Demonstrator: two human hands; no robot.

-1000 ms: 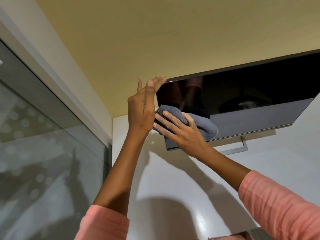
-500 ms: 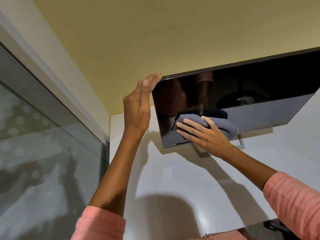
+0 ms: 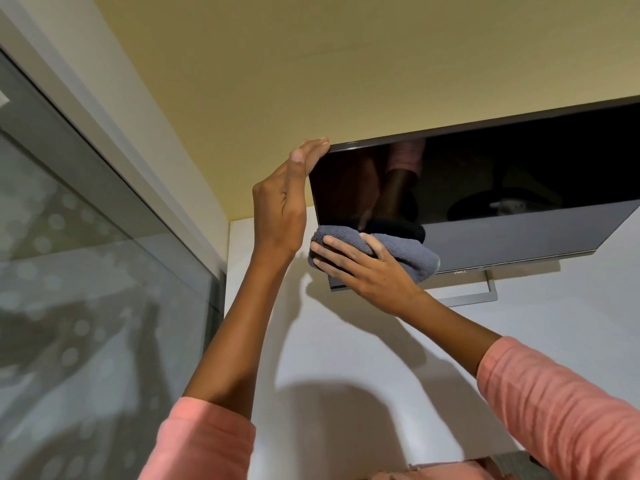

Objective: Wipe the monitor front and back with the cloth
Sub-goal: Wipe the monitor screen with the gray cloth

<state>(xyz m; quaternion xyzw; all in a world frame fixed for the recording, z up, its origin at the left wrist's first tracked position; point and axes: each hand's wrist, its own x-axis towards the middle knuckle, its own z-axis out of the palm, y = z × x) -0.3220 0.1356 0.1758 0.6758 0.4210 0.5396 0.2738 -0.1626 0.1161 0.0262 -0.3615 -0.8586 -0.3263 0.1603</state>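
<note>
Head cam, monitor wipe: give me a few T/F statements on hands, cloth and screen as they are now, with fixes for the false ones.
1. The right hand presses the grey cloth on the monitor's front. True.
2. The left hand holds a second cloth. False: it holds the monitor's upper left corner, with no cloth.
3. The screen is lit. False: it is dark and reflects the arm.
4. The cloth is near the screen's lower left corner. True.
5. The monitor stand is hidden. False: part of it shows below the bezel.

Yellow wall (image 3: 311, 64) above white desk (image 3: 346, 358), glass partition (image 3: 86, 289) alongside.
</note>
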